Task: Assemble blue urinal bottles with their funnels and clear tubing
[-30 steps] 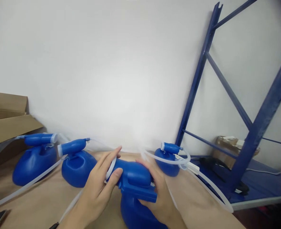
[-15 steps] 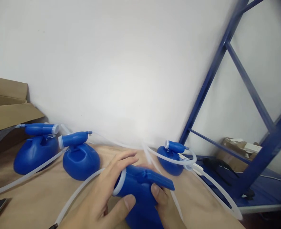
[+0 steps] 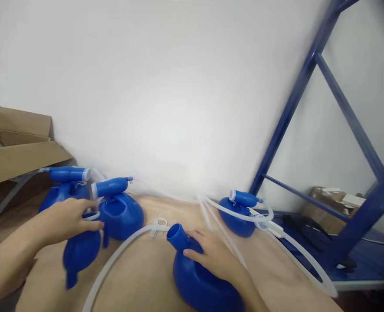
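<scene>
My left hand (image 3: 64,219) grips a blue plastic funnel-shaped urinal head (image 3: 82,253) by its white-ringed rim, over the left side of the table. Its narrow end points down, slightly blurred. In front of me lies a blue urinal bottle (image 3: 195,281), tilted, with its round neck open toward the upper left. My right hand (image 3: 216,253) is wrapped round the bottle's handle, thumb on the near side. Behind the neck, a clear hose (image 3: 120,249) with a white clip (image 3: 159,227) runs over the table.
Two more assembled blue bottles (image 3: 122,216) stand at the left, and another (image 3: 237,221) at the right with its hose (image 3: 296,249) looped. A cardboard box (image 3: 25,158) is at the far left. The blue metal rack (image 3: 289,108) rises at the right beside the brown-covered table (image 3: 139,281).
The urinal head has come away from the bottle and moved left in my left hand. The bottle's neck is now bare. My right hand has stayed with the bottle.
</scene>
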A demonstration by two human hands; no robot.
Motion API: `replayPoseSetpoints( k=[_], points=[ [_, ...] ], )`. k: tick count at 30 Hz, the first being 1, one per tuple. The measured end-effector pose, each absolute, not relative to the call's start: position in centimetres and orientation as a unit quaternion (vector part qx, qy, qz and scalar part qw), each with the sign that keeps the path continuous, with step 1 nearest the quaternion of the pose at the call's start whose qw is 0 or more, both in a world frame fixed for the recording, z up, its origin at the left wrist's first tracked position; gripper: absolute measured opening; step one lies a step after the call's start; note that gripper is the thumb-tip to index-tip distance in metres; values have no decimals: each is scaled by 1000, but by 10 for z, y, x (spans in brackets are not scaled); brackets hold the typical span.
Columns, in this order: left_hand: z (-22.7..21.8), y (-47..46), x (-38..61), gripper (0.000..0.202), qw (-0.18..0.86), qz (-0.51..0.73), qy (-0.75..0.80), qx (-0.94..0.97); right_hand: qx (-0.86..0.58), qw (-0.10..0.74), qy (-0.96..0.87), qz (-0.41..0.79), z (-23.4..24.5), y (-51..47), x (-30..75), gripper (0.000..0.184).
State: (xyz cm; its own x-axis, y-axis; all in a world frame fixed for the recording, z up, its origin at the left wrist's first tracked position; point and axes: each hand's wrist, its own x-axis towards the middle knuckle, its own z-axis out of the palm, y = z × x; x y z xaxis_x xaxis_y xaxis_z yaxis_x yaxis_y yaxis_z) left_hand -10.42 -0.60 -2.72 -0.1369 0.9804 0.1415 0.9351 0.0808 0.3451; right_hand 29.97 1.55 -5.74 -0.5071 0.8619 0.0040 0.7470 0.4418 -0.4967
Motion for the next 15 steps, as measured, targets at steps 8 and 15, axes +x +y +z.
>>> replayPoseSetpoints(
  k=[8, 15],
  points=[
    [-88, 46, -105, 49, 94, 29, 771, 629, -464, 118, -845, 238, -63, 17, 303, 53],
    [-108, 50, -53, 44, 56, 0, 705, 707, -388, 57, -859, 329, -45, 22, 330, 88]
  ],
)
